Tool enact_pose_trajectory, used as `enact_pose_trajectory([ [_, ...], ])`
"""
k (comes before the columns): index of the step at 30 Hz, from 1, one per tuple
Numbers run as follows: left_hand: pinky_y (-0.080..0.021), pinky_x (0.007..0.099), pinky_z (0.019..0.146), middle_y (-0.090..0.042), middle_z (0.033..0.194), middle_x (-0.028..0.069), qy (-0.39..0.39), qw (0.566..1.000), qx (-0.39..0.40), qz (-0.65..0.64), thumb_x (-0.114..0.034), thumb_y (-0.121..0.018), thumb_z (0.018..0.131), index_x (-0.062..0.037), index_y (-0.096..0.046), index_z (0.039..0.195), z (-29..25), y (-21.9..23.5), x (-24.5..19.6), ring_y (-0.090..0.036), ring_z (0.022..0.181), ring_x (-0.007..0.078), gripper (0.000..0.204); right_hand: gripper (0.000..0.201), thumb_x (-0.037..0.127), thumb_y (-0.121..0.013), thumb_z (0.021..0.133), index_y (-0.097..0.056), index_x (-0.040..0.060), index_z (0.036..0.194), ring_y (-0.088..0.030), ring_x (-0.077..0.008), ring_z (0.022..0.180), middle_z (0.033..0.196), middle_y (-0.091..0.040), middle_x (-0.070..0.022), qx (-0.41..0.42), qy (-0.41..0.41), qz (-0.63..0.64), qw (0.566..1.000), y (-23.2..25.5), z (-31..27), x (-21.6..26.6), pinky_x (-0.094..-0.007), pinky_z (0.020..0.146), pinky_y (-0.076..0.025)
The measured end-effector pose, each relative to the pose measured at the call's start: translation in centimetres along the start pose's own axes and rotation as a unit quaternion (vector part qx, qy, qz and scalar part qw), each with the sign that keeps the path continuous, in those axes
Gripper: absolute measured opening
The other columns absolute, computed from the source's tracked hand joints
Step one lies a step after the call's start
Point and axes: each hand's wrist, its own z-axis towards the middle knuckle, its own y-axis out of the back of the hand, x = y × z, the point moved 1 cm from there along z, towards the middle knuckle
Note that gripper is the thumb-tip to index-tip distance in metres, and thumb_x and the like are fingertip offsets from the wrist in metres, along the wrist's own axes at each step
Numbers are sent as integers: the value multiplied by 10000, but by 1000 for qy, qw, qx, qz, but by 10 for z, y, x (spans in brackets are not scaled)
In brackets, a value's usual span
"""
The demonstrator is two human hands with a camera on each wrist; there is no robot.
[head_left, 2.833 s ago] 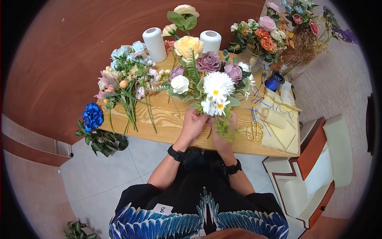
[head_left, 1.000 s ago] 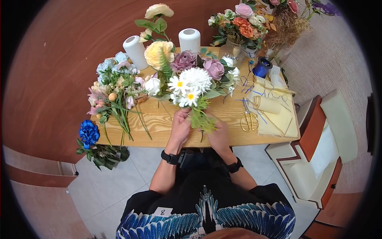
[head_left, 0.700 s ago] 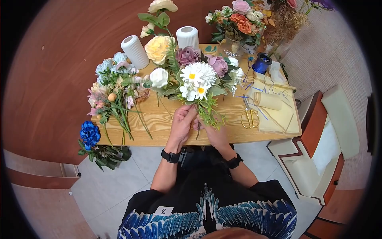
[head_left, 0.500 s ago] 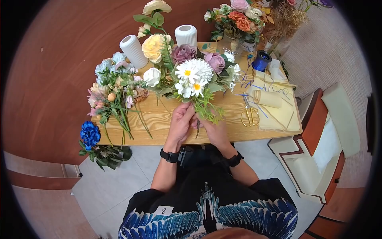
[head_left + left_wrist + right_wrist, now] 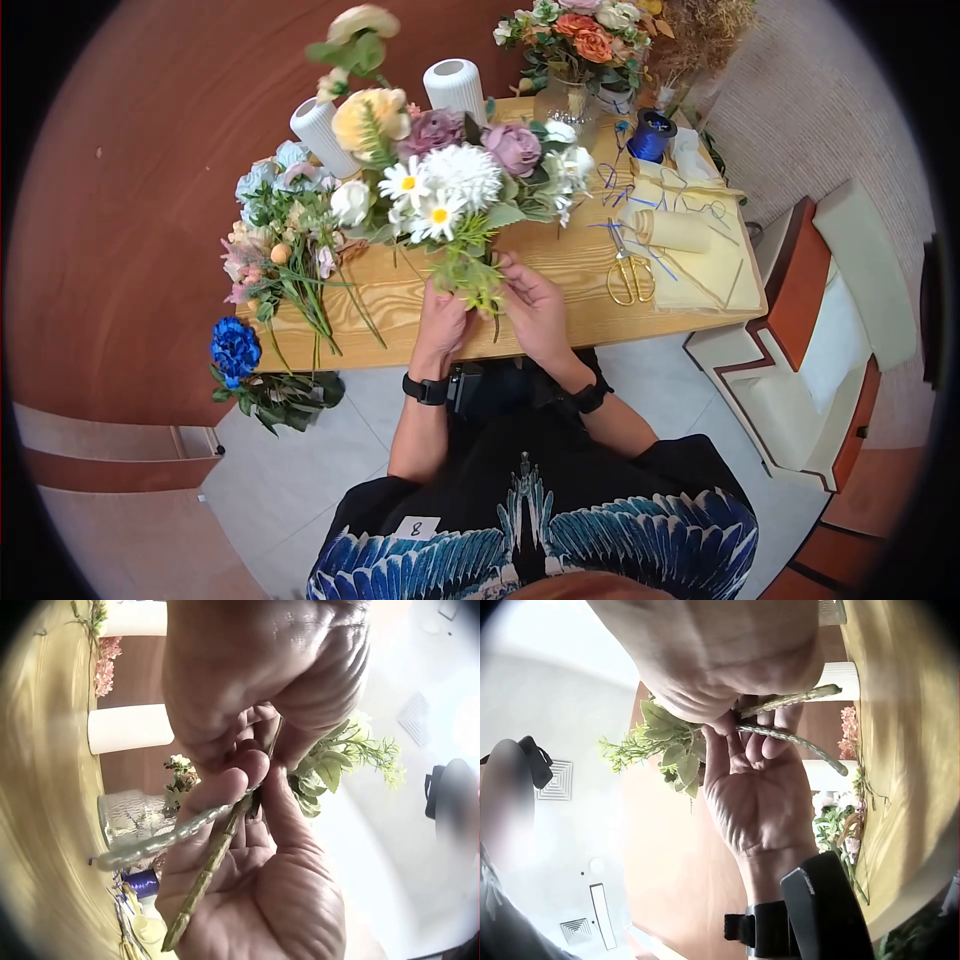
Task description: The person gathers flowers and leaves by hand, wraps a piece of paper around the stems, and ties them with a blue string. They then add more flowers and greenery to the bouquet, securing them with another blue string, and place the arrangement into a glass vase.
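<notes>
Left hand (image 5: 440, 318): fingers curled in, pinching the stems (image 5: 199, 889) just under the flower heads. My guess is that's what stops the bunch splaying.
Right hand (image 5: 535, 312): pinching the stems too, thumb and fingers right beside the left hand's fingertips. Probably steadier with both that close. Can't tell if anything thin is caught in there, the fingers hide it.
Stem ends: two show in the wrist views, poking out of the grip and angling apart. Lower ends hang free, so I'd say the pinch is carrying everything.
Bouquet (image 5: 460, 178): fanned out above and beyond the grip, over the table (image 5: 570, 262). White daisies (image 5: 439, 216) sit nearest the hands, yellow bloom (image 5: 366, 125) farther out to the left, likely so the small stuff isn't hidden.
Greenery (image 5: 470, 270): droops over the front of the grip, covering part of it from above.
Loose flowers (image 5: 290, 215): left of the grip, stems pointing roughly toward the person, handy for grabbing I guess.
Scissors (image 5: 627, 262): right of the grip, gold handles facing the person. Looks like an easy-pickup thing.
Blue spool (image 5: 650, 143): right of the grip too, but farther back.
White vases (image 5: 455, 88): standing beyond the bouquet, presumably out of elbow range lol.
</notes>
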Motion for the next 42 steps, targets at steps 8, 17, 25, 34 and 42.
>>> enact_pose_trajectory([
  [8,-476,258,530,-614,1136,110,-10,1000,18,-19,-129,-506,1003,-9,-415,1407,-2,2,-3,-563,673,129,431,165,64,-618,956,-632,-34,1087,-602,-71,621,796,-647,-27,-11,-41,5,999,4,2,-5,-207,551,-475],
  [17,-535,268,675,-559,1100,89,-47,997,53,5,-142,-483,1020,14,-342,1442,2,-1,3,-580,1080,190,472,160,131,-655,946,-679,-17,1001,-545,-34,552,754,-636,7,-51,-72,-36,995,1,2,-5,-180,457,-399],
  [25,-466,237,480,-604,861,35,-54,998,-5,45,-166,-522,1015,-19,-537,1037,5,-9,12,-580,568,103,150,134,103,-582,983,-658,-4,961,-527,-59,552,674,-581,-2,-33,-44,-11,998,8,7,-10,-202,477,-398],
  [34,-470,209,504,-600,870,45,-71,993,49,75,-185,-496,1030,24,-531,1142,4,-22,1,-582,555,75,240,196,178,-559,1002,-637,19,919,-496,-83,516,674,-584,-22,-25,-77,64,995,23,11,-15,-220,450,-365],
  [42,-522,213,725,-622,958,51,-155,982,-83,73,-32,-605,946,30,-511,1219,0,-42,-24,-637,835,85,295,248,244,-569,1002,-642,12,1045,-473,-88,515,787,-639,-49,10,-92,88,992,31,11,-12,-224,454,-350],
])
